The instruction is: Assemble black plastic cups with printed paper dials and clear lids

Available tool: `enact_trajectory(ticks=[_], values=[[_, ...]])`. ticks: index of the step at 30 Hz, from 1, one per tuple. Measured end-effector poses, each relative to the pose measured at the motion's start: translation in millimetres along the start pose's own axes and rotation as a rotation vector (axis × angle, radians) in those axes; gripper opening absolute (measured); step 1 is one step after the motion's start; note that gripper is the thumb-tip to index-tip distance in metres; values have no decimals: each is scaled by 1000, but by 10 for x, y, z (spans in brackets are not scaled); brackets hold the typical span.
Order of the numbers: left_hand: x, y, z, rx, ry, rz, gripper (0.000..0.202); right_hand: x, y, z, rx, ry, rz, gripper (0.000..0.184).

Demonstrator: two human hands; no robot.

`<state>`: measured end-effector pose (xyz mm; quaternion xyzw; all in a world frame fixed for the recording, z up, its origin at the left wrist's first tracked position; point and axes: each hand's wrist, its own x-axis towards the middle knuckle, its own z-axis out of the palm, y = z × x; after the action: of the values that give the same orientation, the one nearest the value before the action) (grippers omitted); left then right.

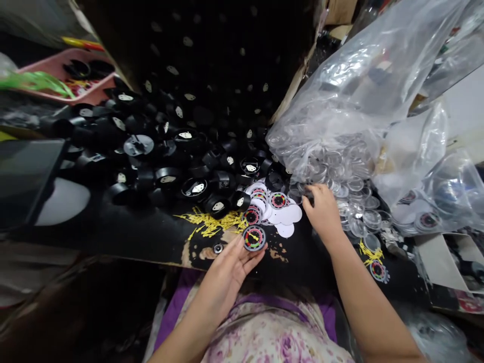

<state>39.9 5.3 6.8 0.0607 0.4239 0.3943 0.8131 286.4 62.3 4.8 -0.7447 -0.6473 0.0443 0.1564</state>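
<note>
My left hand (pixel 229 269) is palm up near the front of the black work surface and holds a round dial with a red, green and black ring and a yellow needle (pixel 254 238) at its fingertips. My right hand (pixel 323 212) reaches forward with fingers curled into a heap of clear round covers (pixel 350 194) spilling from a big plastic bag (pixel 363 85). Between the hands lies a small pile of printed dial discs (pixel 274 204), some face down and white. Yellow needles (pixel 212 224) are scattered just left of it.
A large heap of black round housings (pixel 181 146) fills the back and left. A pink tray (pixel 60 70) stands at far left. Another plastic bag with dials (pixel 434 212) sits at right, a loose dial (pixel 378 270) near it.
</note>
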Motion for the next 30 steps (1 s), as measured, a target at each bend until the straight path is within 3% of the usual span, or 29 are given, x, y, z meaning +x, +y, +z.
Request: enact_trajectory(ticks=[6,9,14,17,22,27,30], values=[[27,-18,-56,6,12,-1,30,130,50,-38,42,2,-17,27],[38,-20,-50,-14,14,-5,29,11,-115,-169,161,15,-20,30],[69,-29,-10,-18,-39,-2,33,-459,-762,-240,663,-323,-61,31],[70,-33,-11,59,-66,98,31,-590,-1012,-211,611,-326,-146,32],[-17,-14,-56,316,-46,237,34,-493,-1104,-196,570,-357,-144,21],[-72,2,-20,488,-67,325,35,-469,-1247,-85,334,-216,-204,43],[-89,45,-64,533,-19,295,38,-468,-1294,-13,381,-221,-238,45]])
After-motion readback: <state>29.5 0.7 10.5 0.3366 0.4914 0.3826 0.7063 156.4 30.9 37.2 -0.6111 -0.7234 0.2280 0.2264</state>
